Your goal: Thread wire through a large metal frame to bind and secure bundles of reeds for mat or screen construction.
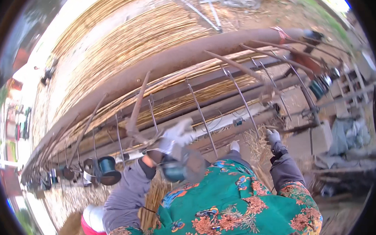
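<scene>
My left hand [177, 134], in a pale glove, is blurred by motion in front of the rusty frame. Its fingers point right, but the smear hides whether they grip anything. Just below it, a spool of dark teal wire or line [175, 168] with a brown flange hangs close to my wrist, also blurred; whether I touch it I cannot tell. My right hand [273, 136], in a grey glove, is off to the right beside the frame's lower bar, its fingers apart and nothing visible in them. Thin metal rods [202, 119] stand between my hands.
A thick rusty pipe [185, 54] crosses ahead, with curved arms reaching toward me. Beyond it lies a long mat of straw-coloured reeds [130, 40]. More spools [108, 169] hang at the left, another [319, 88] at the far right. A reed bundle [156, 201] is by my left arm.
</scene>
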`<state>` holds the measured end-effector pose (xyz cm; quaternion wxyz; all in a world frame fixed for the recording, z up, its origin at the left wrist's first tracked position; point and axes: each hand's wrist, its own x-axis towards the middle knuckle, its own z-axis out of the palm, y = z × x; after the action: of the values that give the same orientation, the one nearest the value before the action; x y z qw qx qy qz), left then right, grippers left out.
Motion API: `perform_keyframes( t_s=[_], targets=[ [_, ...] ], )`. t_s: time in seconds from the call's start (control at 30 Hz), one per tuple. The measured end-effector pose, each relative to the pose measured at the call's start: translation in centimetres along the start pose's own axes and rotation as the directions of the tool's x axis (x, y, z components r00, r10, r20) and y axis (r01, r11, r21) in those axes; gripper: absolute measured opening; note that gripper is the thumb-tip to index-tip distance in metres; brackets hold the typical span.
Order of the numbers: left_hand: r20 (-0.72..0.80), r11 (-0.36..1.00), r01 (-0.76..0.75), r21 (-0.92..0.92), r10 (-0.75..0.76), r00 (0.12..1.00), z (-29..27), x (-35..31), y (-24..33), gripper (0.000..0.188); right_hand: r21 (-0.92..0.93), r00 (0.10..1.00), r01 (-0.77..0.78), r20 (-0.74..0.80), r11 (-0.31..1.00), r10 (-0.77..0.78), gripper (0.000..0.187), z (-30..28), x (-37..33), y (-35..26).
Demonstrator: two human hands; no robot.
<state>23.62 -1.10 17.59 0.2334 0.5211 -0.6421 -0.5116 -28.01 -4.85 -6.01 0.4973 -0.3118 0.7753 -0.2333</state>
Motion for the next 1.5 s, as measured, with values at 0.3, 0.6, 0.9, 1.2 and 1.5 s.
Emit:
perform_keyframes(
  t_s=[0.3, 0.6, 0.9, 1.2, 1.5],
  targets=[
    [-0.079, 0.816, -0.389, 0.427, 0.463, 0.883, -3.7, 13.2, -13.8, 0.036, 0.043, 0.777, 0.628, 0.007, 0.777, -0.629, 0.023, 7.9, -35.5, -15.7],
    [-0.174, 0.773, -0.186, -0.606, 0.1, 0.98, 6.4, 1.5, -2.2, 0.01, 0.161, 0.365, 0.901, 0.22, 0.403, -0.905, 0.045, 13.2, -45.6, -30.9],
    [-0.016, 0.635, -0.09, -0.767, 0.121, 0.992, 3.3, -5.2, 0.5, 0.02, 0.033, 0.393, 0.901, 0.357, 0.432, -0.848, 0.017, 11.5, -44.6, -34.3],
    [0.154, 0.27, 0.142, -0.952, 0.021, 0.988, 3.6, -7.0, -0.7, 0.031, 0.015, 0.436, 0.894, 0.207, 0.448, -0.876, 0.016, 9.6, -45.0, -38.6],
    [0.419, 0.45, 0.327, -0.831, 0.12, 0.9, 5.5, -13.1, 0.0, 0.051, -0.184, 0.599, 0.794, 0.403, 0.58, -0.692, 0.022, 16.1, -41.5, -13.5]
  ],
)
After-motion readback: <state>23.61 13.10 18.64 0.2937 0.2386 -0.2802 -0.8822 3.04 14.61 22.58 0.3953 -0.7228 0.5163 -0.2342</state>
